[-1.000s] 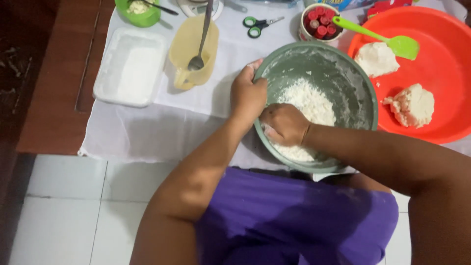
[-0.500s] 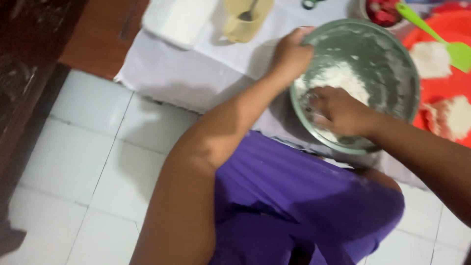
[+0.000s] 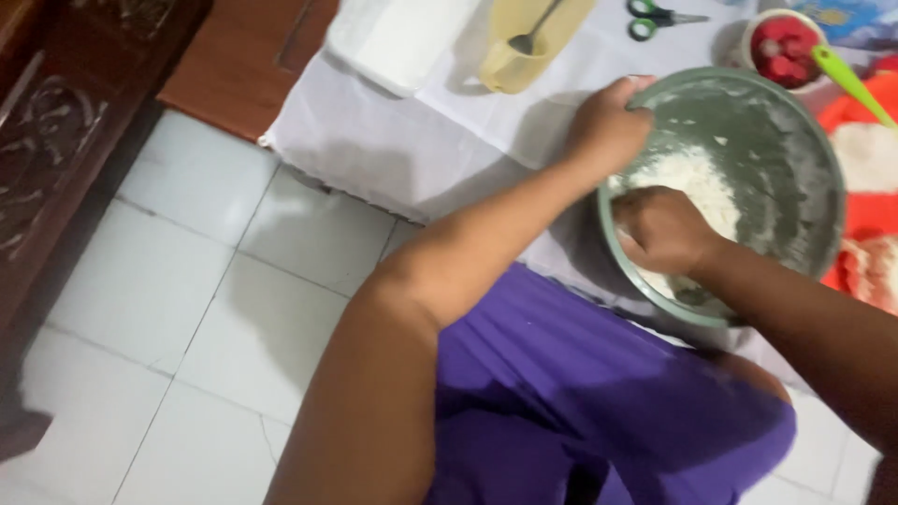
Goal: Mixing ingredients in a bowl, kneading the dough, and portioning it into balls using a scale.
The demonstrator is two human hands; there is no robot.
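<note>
— What has shifted since a moment ago?

— The view has swung further left and down: more white floor tile [image 3: 187, 309] shows now, and the red basin [image 3: 865, 112] has slid almost off the right edge. The hands themselves have kept their places at the bowl.

— Item one, then?

— Grey-green mixing bowl [image 3: 795, 187], round, its inner wall dusted white. It sits on the white cloth [image 3: 393, 140] just before the person's purple-clad lap [image 3: 580, 393].

— Contents?

— White flour dough [image 3: 697, 182], a loose mound lying at the near left of the bowl's floor.

— The hands?

— Left hand [image 3: 608, 126]: fingers curled over the far-left rim of the bowl, holding it. Right hand [image 3: 659, 229]: inside the bowl, fingers closed down into the dough, knuckles up (whether it grasps a clump or only presses, I cannot tell from here).

— And around them?

— Along the top of the cloth: a white rectangular tray [image 3: 393, 37]; a pale yellow jug [image 3: 533, 42] with a metal spoon [image 3: 533, 33] standing in it; green-handled scissors [image 3: 655, 17]; a small white cup of red pieces [image 3: 781, 42]; a green spatula [image 3: 847, 79] reaching from beside the cup over the basin. In the basin, pale lumps of dough, partly cut off by the edge. At far left, dark carved wooden furniture [image 3: 56, 140].
</note>
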